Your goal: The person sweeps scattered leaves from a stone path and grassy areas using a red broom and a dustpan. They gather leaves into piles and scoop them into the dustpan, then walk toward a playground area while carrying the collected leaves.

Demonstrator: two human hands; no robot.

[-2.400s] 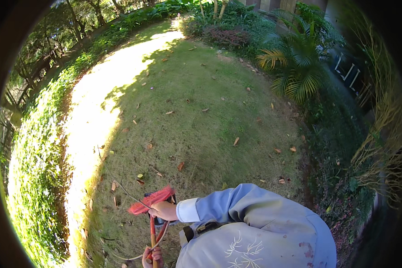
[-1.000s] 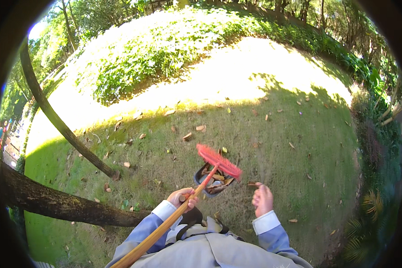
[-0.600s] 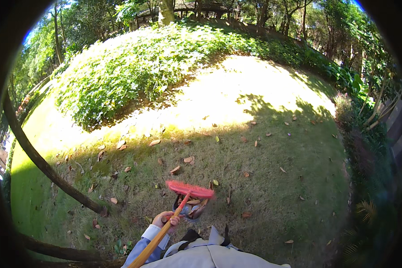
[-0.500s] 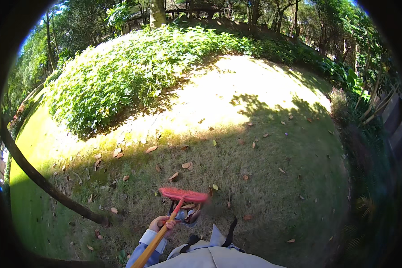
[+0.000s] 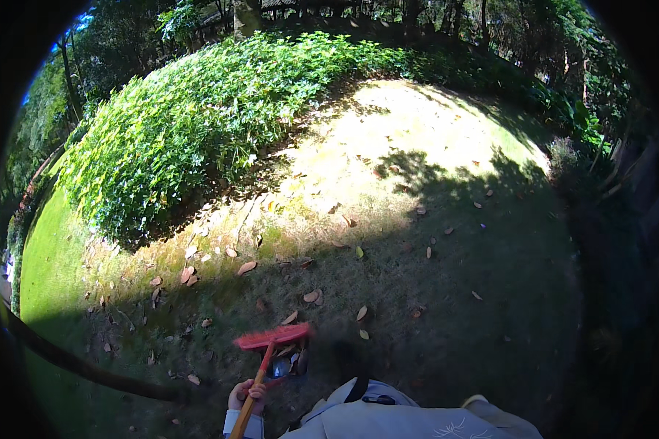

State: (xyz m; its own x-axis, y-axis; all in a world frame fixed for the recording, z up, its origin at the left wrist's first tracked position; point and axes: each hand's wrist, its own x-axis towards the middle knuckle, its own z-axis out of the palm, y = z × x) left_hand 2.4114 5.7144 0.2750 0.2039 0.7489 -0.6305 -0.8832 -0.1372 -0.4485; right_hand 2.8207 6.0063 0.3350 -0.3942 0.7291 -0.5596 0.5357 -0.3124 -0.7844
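Note:
My left hand is closed around the orange wooden handle of a rake, low in the picture. The rake's red head lies over shaded grass just ahead of me, with a dark shoe-like shape under it. Dry brown leaves are scattered on the lawn beyond the head. My right hand is out of the picture. My light grey top fills the lower edge.
A dense bed of green shrubs rises at upper left. A sunlit patch of lawn lies beyond the shade. A thin dark trunk crosses the lower left. Dark bushes line the right side.
The view has swung, bringing the shrub bed closer. The rake head has stayed just in front of me in my left hand. My right hand, seen a second ago, has left the picture.

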